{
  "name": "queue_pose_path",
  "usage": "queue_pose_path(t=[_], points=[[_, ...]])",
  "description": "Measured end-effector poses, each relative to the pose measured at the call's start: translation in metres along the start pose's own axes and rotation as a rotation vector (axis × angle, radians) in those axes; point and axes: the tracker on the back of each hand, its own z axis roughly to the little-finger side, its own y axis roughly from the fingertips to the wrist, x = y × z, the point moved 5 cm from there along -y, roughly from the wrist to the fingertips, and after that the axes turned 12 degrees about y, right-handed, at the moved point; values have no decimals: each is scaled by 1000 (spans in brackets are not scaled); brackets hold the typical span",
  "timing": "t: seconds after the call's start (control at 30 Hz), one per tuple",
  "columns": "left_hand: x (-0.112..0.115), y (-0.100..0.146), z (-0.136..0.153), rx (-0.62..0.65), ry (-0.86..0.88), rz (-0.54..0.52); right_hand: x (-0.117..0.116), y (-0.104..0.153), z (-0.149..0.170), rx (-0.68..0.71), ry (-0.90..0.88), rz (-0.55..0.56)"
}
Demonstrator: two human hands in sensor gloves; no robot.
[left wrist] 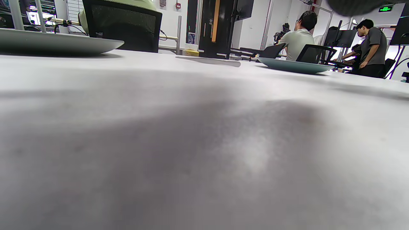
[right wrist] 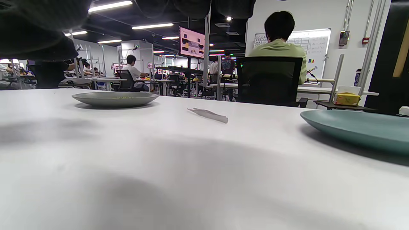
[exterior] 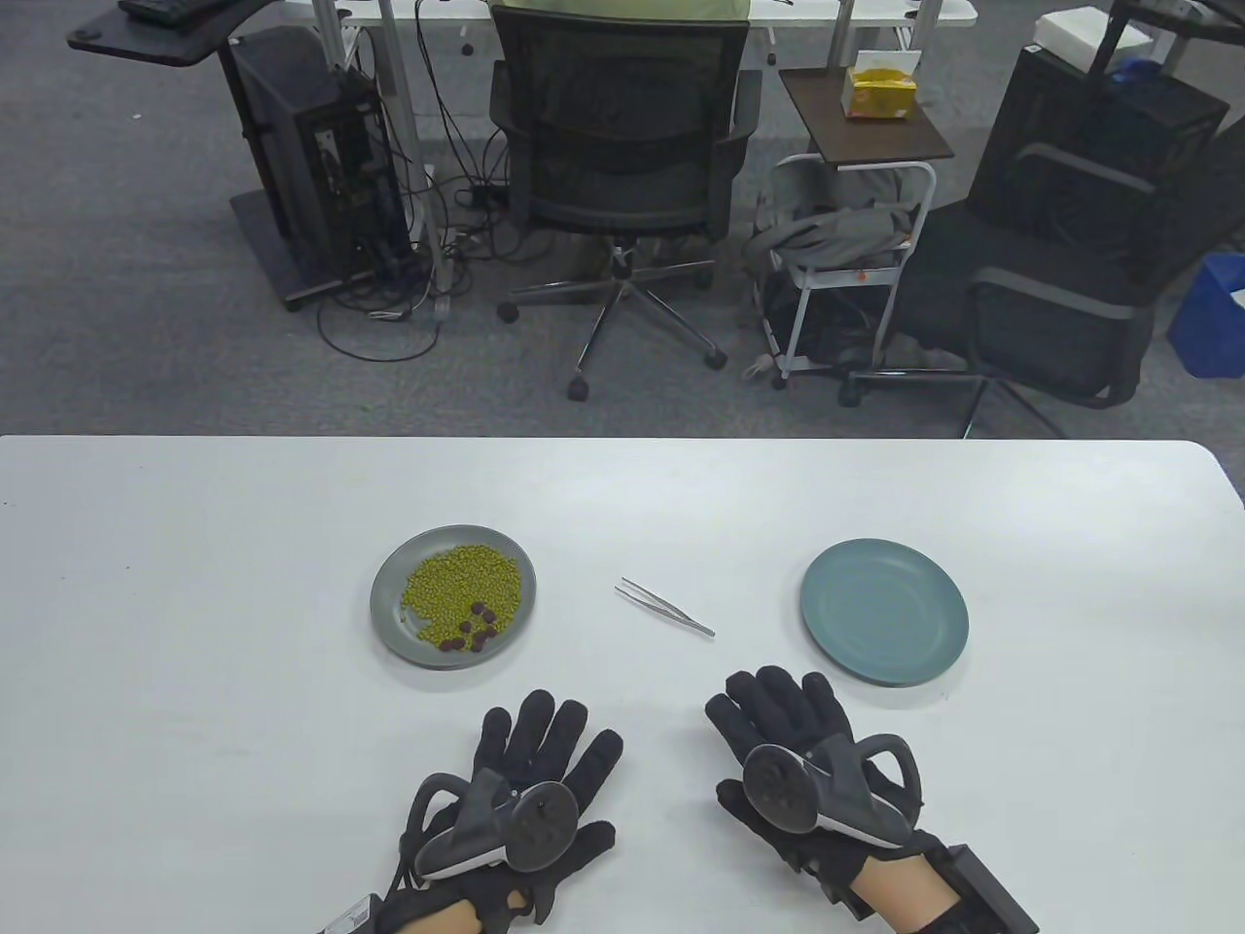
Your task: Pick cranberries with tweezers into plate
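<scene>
Wrist views hide our fingers. Grey plate (exterior: 391,623) holds green beans (exterior: 462,582), cranberries (exterior: 473,627); teal plate (exterior: 884,611) bare. Left hand (exterior: 530,778), right hand (exterior: 793,744) flat, spread, holding nothing; tweezers (exterior: 665,607) between plates.

White table (exterior: 195,603) bears a grey plate (exterior: 389,623), tweezers (exterior: 665,608), a teal plate (exterior: 884,613) and two gloved hands (exterior: 530,778).

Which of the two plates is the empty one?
The teal plate on the right, near the right hand; the grey plate holds green beans and cranberries.
</scene>
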Motion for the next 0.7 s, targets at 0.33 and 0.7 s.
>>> queue_pose_path(t=[0.33, 0.7], points=[[2, 0, -2, 9, 6, 7, 25, -74, 17, -75, 114, -48], [3, 1, -3, 10, 7, 9, -45, -176, 9, -214, 105, -266]])
